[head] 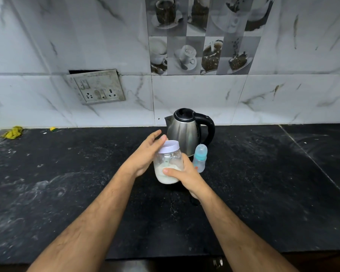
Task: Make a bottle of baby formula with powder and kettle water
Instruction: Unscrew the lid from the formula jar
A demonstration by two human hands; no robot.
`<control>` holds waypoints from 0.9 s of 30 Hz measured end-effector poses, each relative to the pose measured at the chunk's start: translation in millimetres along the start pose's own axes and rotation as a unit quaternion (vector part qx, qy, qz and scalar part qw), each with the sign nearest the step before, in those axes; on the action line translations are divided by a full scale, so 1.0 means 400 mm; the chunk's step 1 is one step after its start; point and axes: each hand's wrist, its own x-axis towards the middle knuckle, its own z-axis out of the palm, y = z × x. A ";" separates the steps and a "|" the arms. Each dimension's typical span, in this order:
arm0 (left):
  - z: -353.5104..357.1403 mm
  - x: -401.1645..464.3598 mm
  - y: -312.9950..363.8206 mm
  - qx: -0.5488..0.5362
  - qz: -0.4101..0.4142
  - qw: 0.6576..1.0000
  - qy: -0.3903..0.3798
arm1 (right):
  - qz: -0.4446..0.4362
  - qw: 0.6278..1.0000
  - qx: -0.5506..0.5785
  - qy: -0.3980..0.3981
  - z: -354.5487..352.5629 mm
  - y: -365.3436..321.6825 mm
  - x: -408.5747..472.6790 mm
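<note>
At the centre of the frame the right hand [182, 174] wraps its fingers [170, 171] round the lower body of a clear plastic jar with a white screw lid [168, 163], holding it just above the black stone worktop [263, 193]; white formula powder fills roughly the bottom third of it. The left hand [145, 154] lies against the jar's left side with its fingers fairly straight and loosely spread, the tips reaching up beside the lid rather than clasped round it. Judging by this, the step in hand is opening the powder jar, and little of the task looks done: the lid is on and the bottle is capped. The next move would call for the left fingers to close round the lid and twist while the right hand keeps the jar from turning and level, so no powder spills. Just right of the jar stands a small clear baby bottle with a pale teal collar and cap [200, 158], and behind both, near the marbled wall, a brushed steel electric kettle with black lid and handle [186, 130]. By count: one jar, one bottle, one kettle, two hands. Whether a scoop sits inside the jar I cannot tell.
</note>
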 end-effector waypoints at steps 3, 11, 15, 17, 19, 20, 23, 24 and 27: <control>-0.038 -0.004 -0.007 -0.031 -0.021 0.999 -0.022 | 0.009 1.000 0.003 0.001 -0.014 0.003 0.010; -0.032 -0.010 -0.018 0.005 0.035 0.999 0.038 | 0.027 1.000 -0.008 0.002 0.005 0.011 0.020; -0.008 -0.019 -0.018 0.045 0.050 0.998 0.021 | 0.024 1.000 -0.015 0.009 0.016 0.013 0.016; -0.010 -0.025 -0.019 0.034 0.052 0.998 0.026 | 0.023 0.999 -0.012 0.025 0.012 0.011 0.015; -0.022 -0.033 -0.020 0.016 0.048 0.998 0.028 | 0.021 0.999 -0.010 0.039 0.005 0.011 0.015; -0.030 -0.035 -0.022 0.012 0.047 0.998 0.027 | 0.020 0.999 -0.007 0.042 0.000 0.012 0.015; -0.048 -0.036 -0.029 0.017 0.050 0.998 0.035 | 0.016 0.999 -0.007 0.041 -0.005 0.007 0.008; -0.049 -0.035 -0.030 0.022 0.051 0.998 0.044 | 0.015 0.999 -0.008 0.039 -0.004 0.006 0.005; -0.035 -0.033 -0.024 0.037 0.055 0.997 0.049 | 0.012 0.999 -0.005 0.042 0.005 0.005 -0.006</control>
